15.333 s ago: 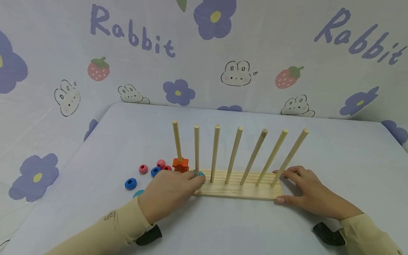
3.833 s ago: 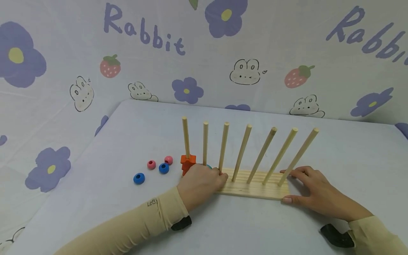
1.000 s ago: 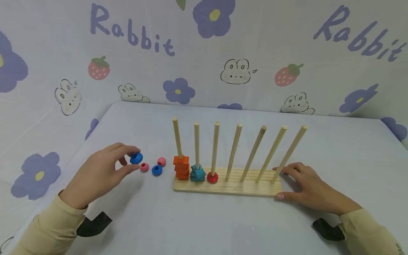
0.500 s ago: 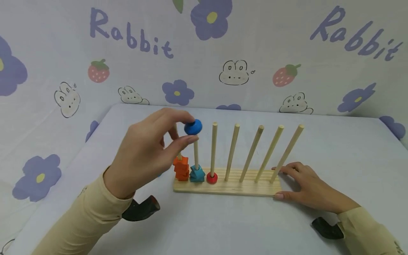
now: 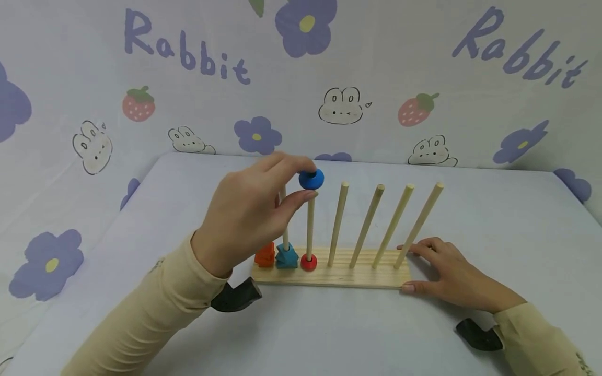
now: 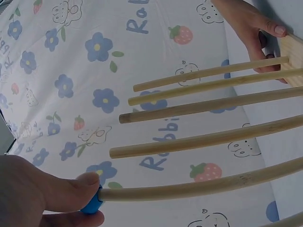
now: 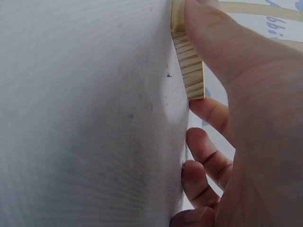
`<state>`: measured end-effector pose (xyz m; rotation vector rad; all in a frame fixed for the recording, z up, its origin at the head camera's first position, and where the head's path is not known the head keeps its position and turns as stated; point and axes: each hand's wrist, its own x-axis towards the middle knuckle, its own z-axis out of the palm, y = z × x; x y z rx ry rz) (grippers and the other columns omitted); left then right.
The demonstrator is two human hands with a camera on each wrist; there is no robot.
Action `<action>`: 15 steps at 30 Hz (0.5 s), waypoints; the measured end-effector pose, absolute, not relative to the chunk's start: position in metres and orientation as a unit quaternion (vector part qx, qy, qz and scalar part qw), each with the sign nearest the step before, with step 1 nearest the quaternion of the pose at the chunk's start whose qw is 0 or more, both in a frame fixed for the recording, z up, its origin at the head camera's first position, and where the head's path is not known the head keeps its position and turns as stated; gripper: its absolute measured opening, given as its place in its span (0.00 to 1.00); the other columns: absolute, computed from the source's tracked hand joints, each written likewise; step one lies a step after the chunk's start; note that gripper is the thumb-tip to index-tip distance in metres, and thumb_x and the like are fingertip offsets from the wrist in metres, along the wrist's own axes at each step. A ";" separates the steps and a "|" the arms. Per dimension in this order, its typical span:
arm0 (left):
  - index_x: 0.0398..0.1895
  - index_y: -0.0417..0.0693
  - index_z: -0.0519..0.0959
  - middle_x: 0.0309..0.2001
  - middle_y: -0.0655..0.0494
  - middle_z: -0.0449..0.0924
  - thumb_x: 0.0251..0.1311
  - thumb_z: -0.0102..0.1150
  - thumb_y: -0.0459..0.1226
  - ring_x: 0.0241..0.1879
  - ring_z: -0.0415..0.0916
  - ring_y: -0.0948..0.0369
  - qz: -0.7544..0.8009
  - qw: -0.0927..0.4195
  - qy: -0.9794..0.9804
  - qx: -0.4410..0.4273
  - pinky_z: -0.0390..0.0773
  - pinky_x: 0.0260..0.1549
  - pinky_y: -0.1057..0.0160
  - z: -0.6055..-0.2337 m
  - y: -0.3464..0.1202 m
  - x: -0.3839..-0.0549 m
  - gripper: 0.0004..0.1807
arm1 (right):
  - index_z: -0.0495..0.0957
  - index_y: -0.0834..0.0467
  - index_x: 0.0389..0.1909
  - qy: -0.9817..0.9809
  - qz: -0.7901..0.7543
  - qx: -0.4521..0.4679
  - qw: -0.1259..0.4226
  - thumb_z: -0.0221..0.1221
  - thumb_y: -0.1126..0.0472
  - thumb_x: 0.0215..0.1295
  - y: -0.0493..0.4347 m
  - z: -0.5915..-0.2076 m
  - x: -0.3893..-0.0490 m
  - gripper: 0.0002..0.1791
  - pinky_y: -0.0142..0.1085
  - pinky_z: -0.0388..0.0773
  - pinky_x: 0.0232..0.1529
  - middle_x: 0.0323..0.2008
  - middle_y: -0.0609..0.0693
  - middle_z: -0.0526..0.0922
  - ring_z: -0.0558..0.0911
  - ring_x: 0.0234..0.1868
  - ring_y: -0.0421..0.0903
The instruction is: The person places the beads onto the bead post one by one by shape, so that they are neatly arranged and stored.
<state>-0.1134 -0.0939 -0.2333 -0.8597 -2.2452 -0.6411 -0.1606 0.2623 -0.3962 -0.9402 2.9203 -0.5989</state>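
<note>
Behind a white table (image 5: 329, 334) hangs a pale backdrop (image 5: 291, 86) printed with purple flowers (image 5: 307, 24), red strawberries (image 5: 138, 107), line-drawn rabbits (image 5: 340, 112) and purple lettering (image 5: 187, 58) reading "Rabbit".

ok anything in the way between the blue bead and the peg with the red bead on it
Nothing visible: the blue bead, pinched in the left hand, is at the tip of that peg, though whether it is threaded can't be told. Below it, the peg looks bare down to the red bead.
</note>
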 end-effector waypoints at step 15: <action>0.43 0.51 0.80 0.41 0.52 0.83 0.59 0.62 0.33 0.08 0.61 0.67 -0.117 0.346 -0.863 -0.350 0.56 0.09 0.71 -0.264 -0.090 -0.111 0.09 | 0.72 0.56 0.57 0.935 -0.193 -0.297 0.017 0.68 0.39 0.50 0.262 -0.397 -0.161 0.38 0.46 0.68 0.45 0.54 0.53 0.70 0.68 0.49 0.51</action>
